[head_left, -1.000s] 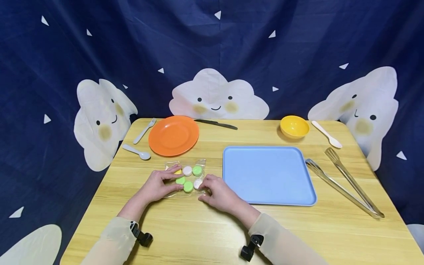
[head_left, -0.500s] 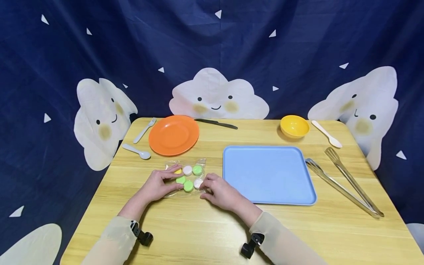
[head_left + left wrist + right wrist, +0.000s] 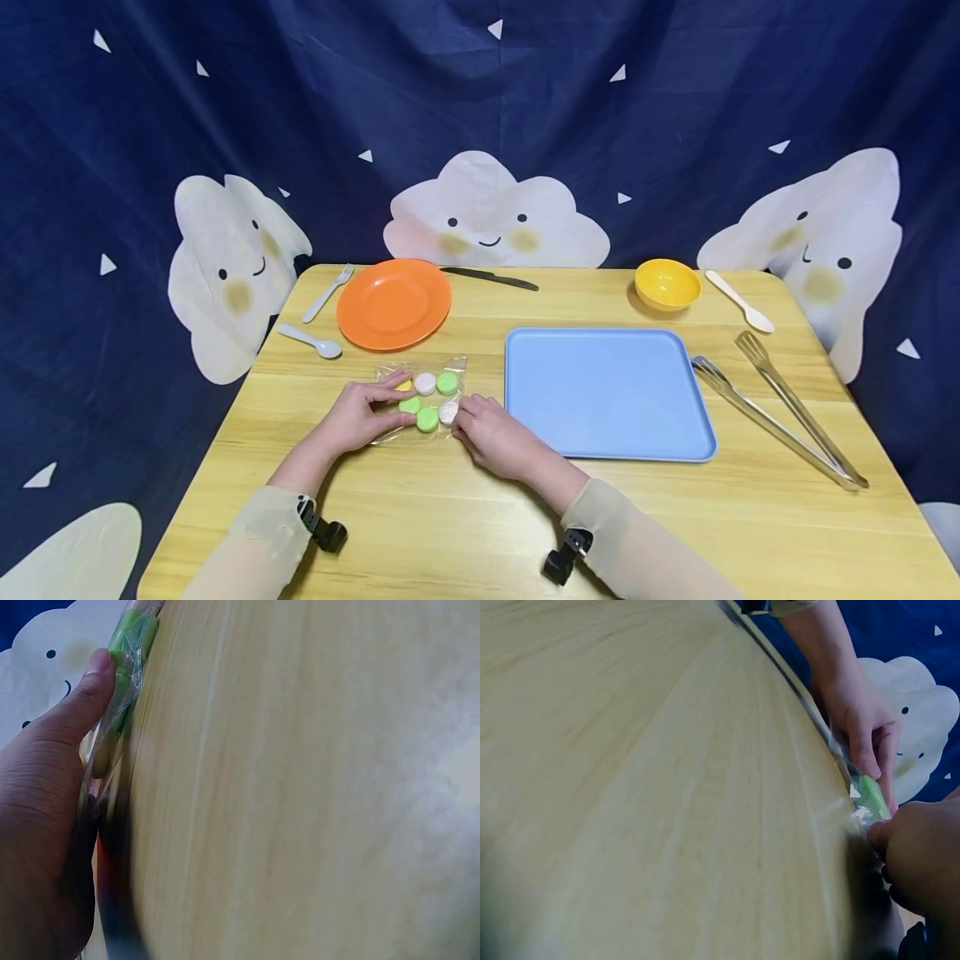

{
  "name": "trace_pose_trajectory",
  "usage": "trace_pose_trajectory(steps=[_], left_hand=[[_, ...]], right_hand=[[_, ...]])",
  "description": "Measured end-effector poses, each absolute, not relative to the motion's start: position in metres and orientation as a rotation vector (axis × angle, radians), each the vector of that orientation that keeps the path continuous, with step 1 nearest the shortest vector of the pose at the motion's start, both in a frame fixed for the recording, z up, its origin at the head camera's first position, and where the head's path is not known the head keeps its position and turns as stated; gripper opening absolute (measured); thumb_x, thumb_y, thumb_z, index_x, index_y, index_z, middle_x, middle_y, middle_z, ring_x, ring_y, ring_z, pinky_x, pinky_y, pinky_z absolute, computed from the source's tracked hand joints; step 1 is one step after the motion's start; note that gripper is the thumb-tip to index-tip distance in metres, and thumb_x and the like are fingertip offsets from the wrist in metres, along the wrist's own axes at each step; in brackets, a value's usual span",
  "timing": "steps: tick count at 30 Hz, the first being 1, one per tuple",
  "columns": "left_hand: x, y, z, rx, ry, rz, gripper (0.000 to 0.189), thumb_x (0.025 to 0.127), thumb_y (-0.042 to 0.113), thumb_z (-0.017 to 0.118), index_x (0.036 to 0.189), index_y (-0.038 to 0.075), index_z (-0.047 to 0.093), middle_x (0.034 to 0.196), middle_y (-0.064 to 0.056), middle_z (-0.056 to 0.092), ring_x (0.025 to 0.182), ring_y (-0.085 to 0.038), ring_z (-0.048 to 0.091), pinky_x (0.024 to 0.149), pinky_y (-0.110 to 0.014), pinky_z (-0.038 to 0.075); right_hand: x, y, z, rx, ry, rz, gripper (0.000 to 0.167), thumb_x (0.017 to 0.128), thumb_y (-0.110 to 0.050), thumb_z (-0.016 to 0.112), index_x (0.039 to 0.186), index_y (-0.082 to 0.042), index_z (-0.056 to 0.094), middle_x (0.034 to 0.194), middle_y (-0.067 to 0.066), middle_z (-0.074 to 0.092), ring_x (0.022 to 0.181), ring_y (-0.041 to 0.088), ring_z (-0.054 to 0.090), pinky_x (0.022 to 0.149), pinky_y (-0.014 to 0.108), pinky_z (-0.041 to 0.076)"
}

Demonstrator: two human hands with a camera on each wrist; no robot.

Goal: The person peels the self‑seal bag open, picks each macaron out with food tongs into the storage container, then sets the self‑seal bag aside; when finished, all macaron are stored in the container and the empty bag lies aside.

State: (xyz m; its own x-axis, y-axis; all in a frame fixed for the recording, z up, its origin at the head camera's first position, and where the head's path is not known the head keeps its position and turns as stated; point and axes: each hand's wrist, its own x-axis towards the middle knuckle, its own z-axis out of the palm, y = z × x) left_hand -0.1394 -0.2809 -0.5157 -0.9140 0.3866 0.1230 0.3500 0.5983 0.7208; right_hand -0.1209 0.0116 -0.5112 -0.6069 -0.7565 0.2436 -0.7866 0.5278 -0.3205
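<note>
A clear plastic bag [image 3: 435, 367] lies on the table left of the blue tray. Several small round macaron-like pieces are inside, among them a green one [image 3: 447, 382], a pale pink one [image 3: 425, 383] and a partly covered yellow one [image 3: 403, 386]. My left hand [image 3: 367, 414] rests on the bag's left side, forefinger and thumb stretched out and apart over it; the thumb presses the film in the left wrist view. With curled fingers, my right hand [image 3: 495, 435] pinches the right edge of the bag beside a white piece [image 3: 447, 412]. Its fingertips are hidden.
The blue tray [image 3: 607, 396] sits right of the bag, with metal tongs [image 3: 787, 417] beyond it. Along the back are an orange plate [image 3: 393, 304], fork [image 3: 328, 293], dark knife [image 3: 491, 278], yellow bowl [image 3: 667, 285] and white spoon [image 3: 738, 302]. A grey spoon [image 3: 309, 340] lies left.
My right hand's fingers have curled in closer on the bag's right edge, now covering part of the white piece. The left hand stays in place on the bag.
</note>
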Motion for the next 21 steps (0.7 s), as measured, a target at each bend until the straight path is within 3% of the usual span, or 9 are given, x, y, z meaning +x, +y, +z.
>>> trace_pose_trajectory(steps=[7, 14, 21], left_hand=[[-0.139, -0.281, -0.517, 0.639, 2.777, 1.231, 0.044, 0.084, 0.035, 0.092, 0.122, 0.017, 0.081, 0.147, 0.0, 0.062, 0.145, -0.023, 0.049, 0.119, -0.047, 0.038], [-0.138, -0.281, -0.516, 0.617, 2.775, 1.237, 0.044, 0.084, 0.036, 0.091, 0.123, 0.018, 0.081, 0.147, 0.001, 0.061, 0.145, -0.022, 0.049, 0.119, -0.047, 0.039], [-0.139, -0.281, -0.518, 0.62, 2.766, 1.252, 0.044, 0.084, 0.036, 0.091, 0.123, 0.018, 0.081, 0.147, 0.002, 0.061, 0.145, -0.021, 0.048, 0.119, -0.046, 0.038]], right_hand=[[-0.119, 0.012, -0.509, 1.269, -2.743, 0.75, 0.007, 0.108, -0.015, 0.059, 0.101, -0.013, 0.058, 0.1, -0.002, 0.053, 0.096, 0.016, 0.054, 0.092, 0.036, 0.052], [-0.112, 0.006, -0.514, 1.188, -2.599, 0.821, 0.033, 0.096, -0.034, 0.082, 0.103, -0.007, 0.064, 0.096, -0.002, 0.053, 0.087, 0.015, 0.053, 0.079, 0.033, 0.053], [-0.11, 0.0, -0.515, 1.171, -2.611, 0.584, 0.018, 0.101, -0.025, 0.075, 0.095, -0.01, 0.068, 0.095, 0.001, 0.062, 0.089, 0.019, 0.061, 0.084, 0.035, 0.055]])
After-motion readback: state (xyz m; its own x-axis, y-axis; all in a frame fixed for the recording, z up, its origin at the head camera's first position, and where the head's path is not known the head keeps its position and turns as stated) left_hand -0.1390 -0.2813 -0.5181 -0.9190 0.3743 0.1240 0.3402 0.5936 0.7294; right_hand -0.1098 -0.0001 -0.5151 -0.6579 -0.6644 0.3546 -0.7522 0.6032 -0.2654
